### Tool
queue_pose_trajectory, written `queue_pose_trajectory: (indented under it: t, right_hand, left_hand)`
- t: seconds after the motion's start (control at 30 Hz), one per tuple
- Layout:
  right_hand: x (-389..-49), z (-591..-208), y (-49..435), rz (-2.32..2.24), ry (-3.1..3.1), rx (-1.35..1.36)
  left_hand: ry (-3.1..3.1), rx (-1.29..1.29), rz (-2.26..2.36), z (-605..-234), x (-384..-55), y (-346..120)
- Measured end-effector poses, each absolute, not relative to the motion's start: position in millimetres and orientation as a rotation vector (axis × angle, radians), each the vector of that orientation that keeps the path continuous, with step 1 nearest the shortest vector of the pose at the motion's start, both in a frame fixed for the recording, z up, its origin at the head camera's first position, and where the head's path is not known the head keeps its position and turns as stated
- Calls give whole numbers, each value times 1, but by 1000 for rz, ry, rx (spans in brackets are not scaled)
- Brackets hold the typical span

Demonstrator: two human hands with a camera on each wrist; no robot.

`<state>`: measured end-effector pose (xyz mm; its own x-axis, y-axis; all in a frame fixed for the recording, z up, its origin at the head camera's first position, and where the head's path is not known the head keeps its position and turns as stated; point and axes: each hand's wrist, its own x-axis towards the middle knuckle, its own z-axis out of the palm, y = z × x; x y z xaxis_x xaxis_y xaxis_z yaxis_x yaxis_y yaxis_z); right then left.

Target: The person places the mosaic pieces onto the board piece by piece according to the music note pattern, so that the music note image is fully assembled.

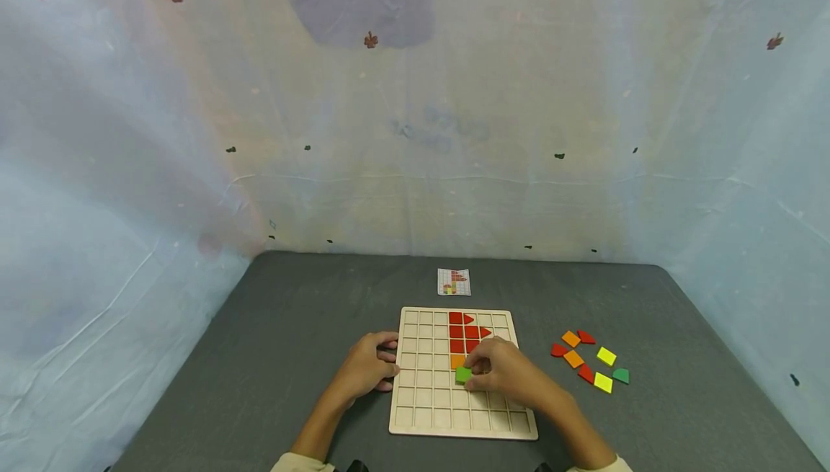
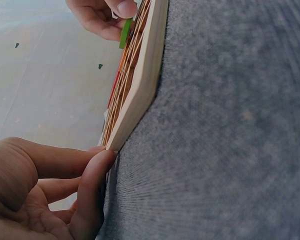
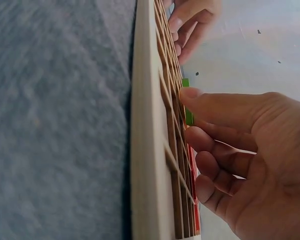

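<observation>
Between the thumb and fingers of my right hand is a green square tile, held over the wooden grid board. In the right wrist view the green tile stands tilted at the board's surface. Just above it in the head view, an orange tile lies in a cell, with several red tiles beyond it. My left hand touches the board's left edge with thumb and index finger apart along it; the other fingers curl loosely. Part of the grid is hidden under my right hand.
A small printed pattern card lies behind the board. Right of the board, loose tiles are scattered on the dark grey table: orange, red, yellow and green. A pale curtain hangs around the table.
</observation>
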<state>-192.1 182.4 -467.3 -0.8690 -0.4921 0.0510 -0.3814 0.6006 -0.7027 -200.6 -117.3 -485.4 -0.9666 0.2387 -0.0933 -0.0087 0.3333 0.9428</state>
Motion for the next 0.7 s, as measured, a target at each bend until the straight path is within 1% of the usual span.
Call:
queue_pose_trajectory:
  t: [0.7]
  right_hand:
    - [-192, -466, 181, -1089, 2684, -820]
  left_hand:
    - [2383, 236, 1706, -489, -201, -117]
